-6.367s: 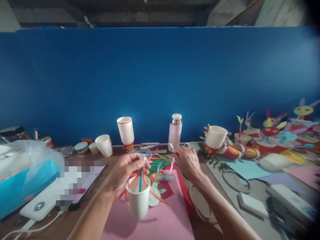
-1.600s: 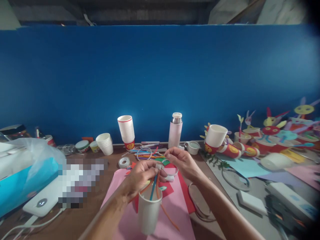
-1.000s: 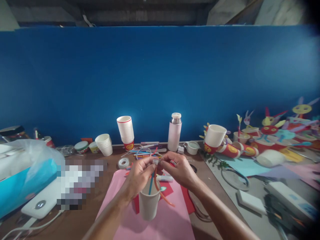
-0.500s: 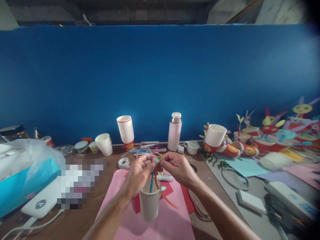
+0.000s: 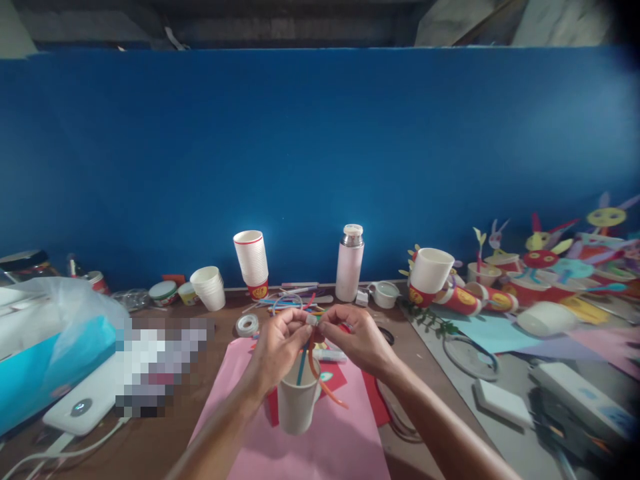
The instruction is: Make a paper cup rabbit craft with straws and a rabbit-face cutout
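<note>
White paper cup (image 5: 295, 408), smooth, tapered, approx. upright over flat pink sheet (image 5: 313, 460); base contact unclear. L. hand (image 5: 283, 345) pinches small whitish pc. (image 5: 312, 321) above cup mouth, w/ straight blue strip (image 5: 301, 369) running into cup and curved orange strip (image 5: 313, 363) nr. rim. R. hand (image 5: 359, 339): fingertips bunched alongside, grip cannot be confirmed. Rear: cylindrical flask (image 5: 349, 270), metal neck; ribbed cup stack (image 5: 251, 260).

No text legible. Yellow emblems (image 5: 259, 291) stand at eleven o'clock on cup stack (image 5: 251, 260), two o'clock on lying cups (image 5: 457, 301). Display (image 5: 81, 407), nine o'clock: unreadable.
</note>
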The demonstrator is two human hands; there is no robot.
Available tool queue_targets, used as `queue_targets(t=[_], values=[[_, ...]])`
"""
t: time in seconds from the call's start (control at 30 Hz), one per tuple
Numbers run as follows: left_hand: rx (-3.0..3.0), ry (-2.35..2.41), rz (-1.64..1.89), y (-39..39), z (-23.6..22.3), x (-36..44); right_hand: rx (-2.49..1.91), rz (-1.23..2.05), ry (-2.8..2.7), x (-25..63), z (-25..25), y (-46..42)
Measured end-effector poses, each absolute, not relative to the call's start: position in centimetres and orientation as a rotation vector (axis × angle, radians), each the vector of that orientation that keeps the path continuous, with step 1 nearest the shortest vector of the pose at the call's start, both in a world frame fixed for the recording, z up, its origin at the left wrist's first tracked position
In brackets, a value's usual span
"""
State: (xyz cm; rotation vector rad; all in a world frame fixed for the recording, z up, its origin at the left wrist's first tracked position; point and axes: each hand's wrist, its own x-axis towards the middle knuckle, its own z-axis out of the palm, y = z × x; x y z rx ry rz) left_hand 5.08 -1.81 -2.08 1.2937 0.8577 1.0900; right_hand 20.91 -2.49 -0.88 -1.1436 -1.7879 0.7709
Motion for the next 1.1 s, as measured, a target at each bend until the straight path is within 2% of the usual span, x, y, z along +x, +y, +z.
queue_targets(t=[0.73, 1.1], values=[[1.447, 1.021, 1.215, -2.3, -2.2, 6.1, -1.234, 0.714, -1.677, 19.9, -1.3, -2.9], [1.412, 0.941, 1.212, -2.4, -2.3, 6.0, -1.152, 0.661, -1.705, 19.8, -1.2, -3.2]])
